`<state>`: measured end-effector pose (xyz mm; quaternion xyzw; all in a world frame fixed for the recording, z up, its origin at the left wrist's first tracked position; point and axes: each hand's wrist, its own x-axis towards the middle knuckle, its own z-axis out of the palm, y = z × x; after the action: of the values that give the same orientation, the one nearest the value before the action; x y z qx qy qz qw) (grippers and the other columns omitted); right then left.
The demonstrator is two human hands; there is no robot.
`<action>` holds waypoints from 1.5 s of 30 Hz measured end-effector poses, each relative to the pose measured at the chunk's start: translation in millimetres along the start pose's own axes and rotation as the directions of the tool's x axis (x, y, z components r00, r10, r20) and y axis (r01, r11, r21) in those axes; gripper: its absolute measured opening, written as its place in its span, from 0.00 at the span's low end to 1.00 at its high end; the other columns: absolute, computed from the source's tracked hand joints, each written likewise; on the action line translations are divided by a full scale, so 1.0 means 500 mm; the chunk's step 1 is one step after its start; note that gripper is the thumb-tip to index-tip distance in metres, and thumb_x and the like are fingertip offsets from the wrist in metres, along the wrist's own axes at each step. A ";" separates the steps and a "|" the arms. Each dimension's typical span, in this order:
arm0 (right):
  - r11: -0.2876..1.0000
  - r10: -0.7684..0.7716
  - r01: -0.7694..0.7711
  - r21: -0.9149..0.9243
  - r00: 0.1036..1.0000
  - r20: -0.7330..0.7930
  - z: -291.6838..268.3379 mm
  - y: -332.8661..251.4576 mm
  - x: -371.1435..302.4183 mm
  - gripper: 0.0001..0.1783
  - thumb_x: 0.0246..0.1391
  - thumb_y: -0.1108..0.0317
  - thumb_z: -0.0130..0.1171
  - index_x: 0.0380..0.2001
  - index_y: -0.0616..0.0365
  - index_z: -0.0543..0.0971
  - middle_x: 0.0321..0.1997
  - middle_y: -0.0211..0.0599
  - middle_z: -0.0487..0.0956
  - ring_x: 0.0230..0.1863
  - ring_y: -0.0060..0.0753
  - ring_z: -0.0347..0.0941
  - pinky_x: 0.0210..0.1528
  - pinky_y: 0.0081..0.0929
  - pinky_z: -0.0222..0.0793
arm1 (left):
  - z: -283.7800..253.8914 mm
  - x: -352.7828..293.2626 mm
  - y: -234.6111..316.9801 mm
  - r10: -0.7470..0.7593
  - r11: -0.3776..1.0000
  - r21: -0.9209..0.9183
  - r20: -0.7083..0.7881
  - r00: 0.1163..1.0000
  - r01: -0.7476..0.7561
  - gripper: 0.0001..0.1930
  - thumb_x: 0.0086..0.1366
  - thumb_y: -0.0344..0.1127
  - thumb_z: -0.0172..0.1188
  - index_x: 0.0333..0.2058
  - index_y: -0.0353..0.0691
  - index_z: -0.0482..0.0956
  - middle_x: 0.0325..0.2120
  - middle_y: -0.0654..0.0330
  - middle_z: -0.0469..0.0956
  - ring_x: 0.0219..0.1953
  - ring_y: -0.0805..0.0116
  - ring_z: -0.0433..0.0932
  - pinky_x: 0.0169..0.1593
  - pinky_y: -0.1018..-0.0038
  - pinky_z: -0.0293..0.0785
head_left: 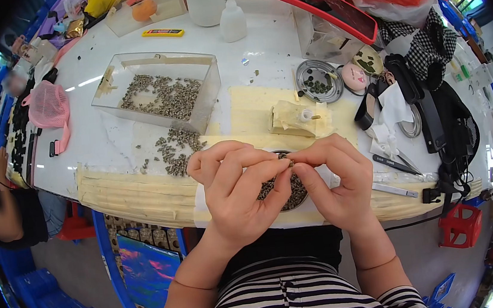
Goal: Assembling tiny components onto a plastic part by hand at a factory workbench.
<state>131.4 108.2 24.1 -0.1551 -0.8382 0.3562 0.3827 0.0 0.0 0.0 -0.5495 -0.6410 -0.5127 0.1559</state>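
Note:
My left hand (235, 188) and my right hand (339, 180) meet tip to tip over a round dish (306, 199) at the table's near edge. Thumb and forefinger of each are pinched around a tiny brownish part (291, 164), mostly hidden by the fingertips. Many small grey-brown metal-looking parts (292, 196) fill the dish below. More of the same lie in a loose pile (179, 149) to the left and in a clear plastic box (152, 60) beyond it.
Behind the hands sits a tape-wrapped block (294, 119) with a small peg. To the right are a round clear dish (320, 97) of dark pieces, tweezers (395, 163) and a black strap (429, 117). A red-cased phone (327, 10) leans on a box. Someone else sits at far left.

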 end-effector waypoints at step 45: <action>0.991 -0.111 0.104 -0.085 0.990 -0.085 0.007 0.005 -0.002 0.12 0.44 0.78 0.71 0.35 0.59 0.86 0.29 0.34 0.79 0.27 0.33 0.72 0.28 0.26 0.66 | 0.005 -0.002 -0.006 -0.054 0.998 0.017 -0.016 0.998 0.054 0.11 0.47 0.29 0.72 0.32 0.46 0.84 0.32 0.69 0.79 0.42 0.65 0.73 0.49 0.66 0.54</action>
<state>129.3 108.0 20.2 -0.1408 -0.8409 0.2939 0.4320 -1.4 2.0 -3.0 -0.5267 -0.6590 -0.5151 0.1517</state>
